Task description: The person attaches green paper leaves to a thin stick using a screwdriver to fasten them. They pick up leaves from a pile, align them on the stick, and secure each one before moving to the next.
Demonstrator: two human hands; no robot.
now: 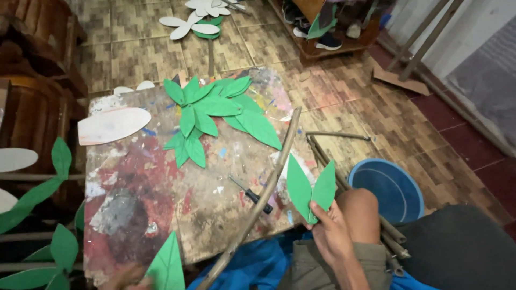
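Note:
My right hand (330, 231) pinches the bases of two green leaf cut-outs (310, 187), which fan upward above my knee. At the lower left edge my left hand (128, 277), blurred and only partly in view, holds another green leaf cut-out (167, 266). A long thin wooden stick (258, 201) runs diagonally from the bottom centre up across the paint-stained board (161, 198). A pile of green leaf cut-outs (215, 115) lies at the board's far side. A small dark screwdriver (251, 194) rests on the board beside the stick.
A white petal cut-out (114, 124) lies at the board's left. A blue bucket (388, 188) stands on the tiled floor to the right, with several sticks (336, 135) nearby. White and green flower cut-outs (194, 24) lie on the floor beyond. Wooden furniture with green leaf stems (43, 188) stands left.

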